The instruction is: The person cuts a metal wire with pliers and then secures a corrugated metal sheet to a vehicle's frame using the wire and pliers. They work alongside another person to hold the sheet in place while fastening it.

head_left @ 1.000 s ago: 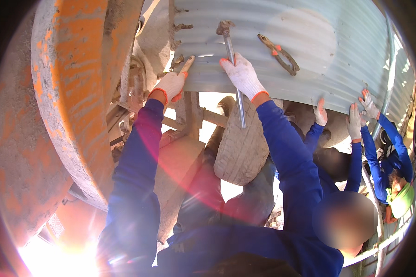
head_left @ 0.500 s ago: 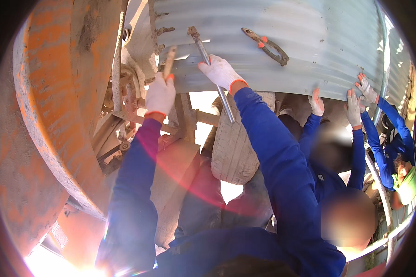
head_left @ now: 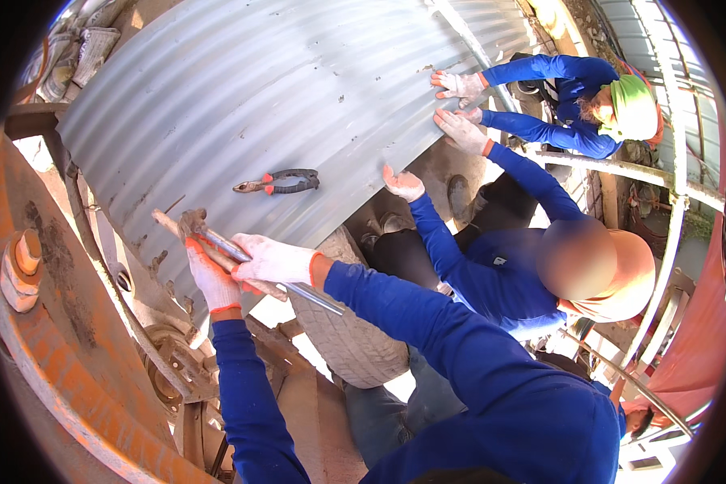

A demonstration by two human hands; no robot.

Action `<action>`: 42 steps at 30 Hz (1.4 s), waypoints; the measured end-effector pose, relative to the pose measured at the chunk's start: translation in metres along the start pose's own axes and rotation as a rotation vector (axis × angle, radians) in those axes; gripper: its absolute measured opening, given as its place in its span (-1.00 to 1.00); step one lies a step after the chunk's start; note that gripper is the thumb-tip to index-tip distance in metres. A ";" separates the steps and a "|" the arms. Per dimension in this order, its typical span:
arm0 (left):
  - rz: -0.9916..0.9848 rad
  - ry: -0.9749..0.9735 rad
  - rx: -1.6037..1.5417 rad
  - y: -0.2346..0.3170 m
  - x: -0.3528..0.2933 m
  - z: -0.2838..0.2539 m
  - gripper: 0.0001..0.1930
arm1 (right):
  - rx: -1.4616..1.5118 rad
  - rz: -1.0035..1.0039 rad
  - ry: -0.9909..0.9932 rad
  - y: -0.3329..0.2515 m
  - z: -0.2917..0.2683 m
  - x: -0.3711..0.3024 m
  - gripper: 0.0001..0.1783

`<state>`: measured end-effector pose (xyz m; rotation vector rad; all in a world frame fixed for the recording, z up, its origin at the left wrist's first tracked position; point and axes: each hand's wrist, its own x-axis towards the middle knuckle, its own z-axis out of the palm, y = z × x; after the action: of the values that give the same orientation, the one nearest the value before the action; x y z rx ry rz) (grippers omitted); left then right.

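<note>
Near the closest corner of the sheet (head_left: 363,97), the grip of your left hand (head_left: 213,278) is wrapped round a stick (head_left: 166,222) and that of your right hand (head_left: 276,260) round a hammer (head_left: 226,243), probably rigid, head-heavy and slick, best held toward its tail.

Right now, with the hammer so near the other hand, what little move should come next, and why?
I'd probably have the right grip ease the hammer slightly away from the left grip. The hammer's head looks very close to that side's fingers, and its handle runs alongside the brown stick, so a little room might prevent a pinch.
</note>
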<state>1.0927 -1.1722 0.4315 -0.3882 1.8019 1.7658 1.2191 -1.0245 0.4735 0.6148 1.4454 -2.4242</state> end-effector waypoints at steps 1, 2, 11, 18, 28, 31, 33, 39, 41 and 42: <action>0.192 -0.090 0.247 -0.007 0.000 0.000 -0.42 | 0.053 0.071 0.021 -0.020 -0.010 -0.010 -0.72; 0.382 -0.181 0.488 -0.012 0.000 0.000 -0.41 | 0.015 0.089 0.086 -0.030 -0.022 -0.016 -0.66; 0.339 -0.321 1.829 -0.035 -0.049 -0.053 -0.26 | -1.084 -0.089 1.055 0.029 -0.267 0.026 -0.48; 0.257 -0.382 1.775 -0.025 -0.036 -0.065 -0.30 | -1.398 0.098 0.850 0.054 -0.337 0.062 -0.34; 0.199 -0.367 1.874 -0.022 -0.041 -0.072 -0.31 | -1.368 0.173 0.856 0.061 -0.297 0.049 -0.05; 0.217 -0.369 1.862 -0.028 -0.040 -0.060 -0.29 | -1.523 -0.341 0.934 0.058 -0.251 0.034 -0.20; 0.236 -0.353 1.878 -0.032 -0.038 -0.073 -0.28 | -1.384 -0.367 0.545 0.052 -0.164 0.049 -0.18; 0.242 -0.373 1.915 -0.031 -0.039 -0.066 -0.25 | -1.481 -0.031 0.376 0.064 -0.135 0.057 -0.10; 0.242 -0.388 1.922 -0.040 -0.039 -0.057 -0.25 | -1.487 -0.039 0.440 0.066 -0.154 0.041 -0.17; 0.239 -0.394 1.922 -0.043 -0.041 -0.054 -0.24 | -1.438 -0.027 0.480 0.069 -0.161 0.027 -0.17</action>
<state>1.1393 -1.2362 0.4182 0.8764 2.2978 -0.3434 1.2607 -0.9162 0.3401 0.7232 2.7412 -0.6944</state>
